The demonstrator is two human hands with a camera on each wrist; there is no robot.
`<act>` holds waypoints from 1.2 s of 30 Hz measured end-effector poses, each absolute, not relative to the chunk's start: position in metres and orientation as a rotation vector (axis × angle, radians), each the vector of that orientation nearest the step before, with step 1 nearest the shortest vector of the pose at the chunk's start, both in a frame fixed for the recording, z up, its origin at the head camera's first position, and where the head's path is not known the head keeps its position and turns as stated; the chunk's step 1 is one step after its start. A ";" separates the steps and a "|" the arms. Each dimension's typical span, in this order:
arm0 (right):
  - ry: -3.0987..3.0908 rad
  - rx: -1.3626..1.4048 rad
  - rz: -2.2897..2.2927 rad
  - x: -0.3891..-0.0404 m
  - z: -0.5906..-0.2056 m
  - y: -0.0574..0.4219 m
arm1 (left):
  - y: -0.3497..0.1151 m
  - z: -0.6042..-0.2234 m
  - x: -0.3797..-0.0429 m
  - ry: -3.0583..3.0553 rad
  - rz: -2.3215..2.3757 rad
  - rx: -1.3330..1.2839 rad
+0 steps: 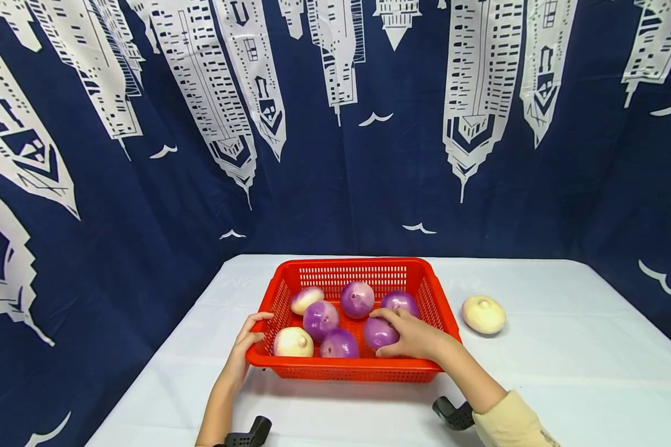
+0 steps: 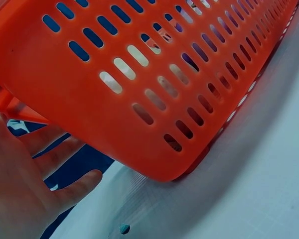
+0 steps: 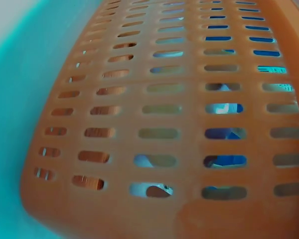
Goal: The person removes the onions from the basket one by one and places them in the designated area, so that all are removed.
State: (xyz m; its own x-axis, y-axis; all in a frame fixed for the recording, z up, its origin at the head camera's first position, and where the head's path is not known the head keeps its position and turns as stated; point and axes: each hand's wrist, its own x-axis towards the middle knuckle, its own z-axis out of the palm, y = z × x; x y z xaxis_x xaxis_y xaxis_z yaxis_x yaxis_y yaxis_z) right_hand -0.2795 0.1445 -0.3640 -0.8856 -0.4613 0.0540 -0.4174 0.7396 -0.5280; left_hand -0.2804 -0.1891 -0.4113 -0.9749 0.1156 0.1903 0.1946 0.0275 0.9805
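A red slotted plastic basket [image 1: 363,366] stands on the table with several glossy purple onions [image 1: 358,300] and a cream-coloured onion [image 1: 293,342] inside. My right hand [image 1: 405,335] reaches over the front right of the basket and grips a purple onion [image 1: 380,333], fingers over its top and thumb at its near side. Another purple onion [image 1: 401,302] lies just behind that hand. At the basket's left rim, my left hand [image 1: 245,347] rests its fingers; in the left wrist view the left hand [image 2: 25,184] shows fairly straight fingers passing behind the basket wall [image 2: 55,84], thumb apart.
Right of the basket, a second cream-coloured onion [image 1: 483,315] sits on the white-covered table [image 1: 559,347]. Behind the table hangs a dark blue curtain [image 1: 346,186] printed with white buildings. The right wrist view is filled mostly by the basket's slotted wall [image 3: 189,144].
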 end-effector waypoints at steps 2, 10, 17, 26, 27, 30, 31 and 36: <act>2.904 -0.704 -0.852 -0.280 -0.364 0.144 | -0.190 -0.411 -0.281 -2.208 -2.128 -0.336; 3.050 -0.648 -0.920 -0.282 -0.367 0.142 | -0.192 -0.413 -0.279 -2.215 -2.127 -0.344; 3.200 -0.629 -0.948 -0.282 -0.367 0.143 | -0.192 -0.416 -0.278 -2.221 -2.121 -0.343; 3.250 -0.548 -1.102 -0.282 -0.362 0.148 | -0.190 -0.418 -0.281 -2.209 -2.122 -0.344; 3.244 -0.536 -1.115 -0.282 -0.361 0.149 | -0.190 -0.418 -0.281 -2.209 -2.121 -0.342; 3.220 -0.509 -1.167 -0.280 -0.357 0.153 | -0.190 -0.417 -0.281 -2.212 -2.119 -0.342; 3.211 -0.502 -1.183 -0.279 -0.356 0.154 | -0.190 -0.417 -0.281 -2.211 -2.117 -0.339; 3.223 -0.488 -1.253 -0.277 -0.348 0.159 | -0.189 -0.413 -0.280 -2.201 -2.108 -0.344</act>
